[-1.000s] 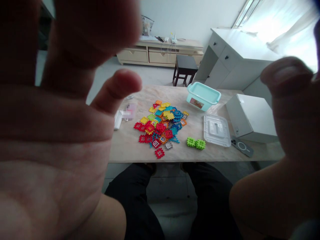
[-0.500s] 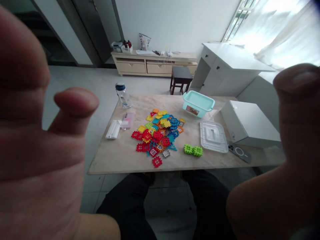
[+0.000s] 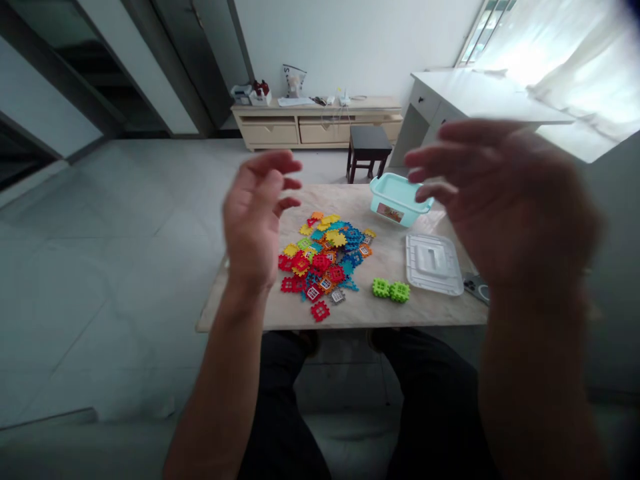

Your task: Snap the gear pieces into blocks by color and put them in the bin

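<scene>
Two bare hands, the left hand and the right hand, now show whole and further out, where half a second ago they loomed large at the view's edges; both are released, fingers loosely curved in mid-air. The pile of interlocking plastic tiles lies unchanged on the marble-patterned table, left of two green toothed blocks, the clear lid and the mint-green tub.
</scene>
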